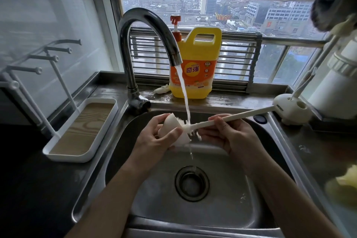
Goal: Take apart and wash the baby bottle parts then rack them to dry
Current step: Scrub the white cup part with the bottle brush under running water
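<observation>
Over the steel sink [260, 195], my left hand [154, 137] grips a white bottle cap [170, 127] with its open side turned to the right. My right hand [226, 133] holds the long white handle of a bottle brush [249, 115], and the bristle head sits at the cap's mouth. Water runs from the curved faucet [146, 31] onto the brush head and drops toward the drain [192, 183]. At the left stands a white drying rack [81, 129] with pegs and a wood-look tray.
A yellow dish soap jug [195, 63] with a red pump stands on the ledge behind the sink. At the right are a white brush holder [289, 109], a tall white appliance [336, 91] and a yellow sponge [345, 181]. The window is behind.
</observation>
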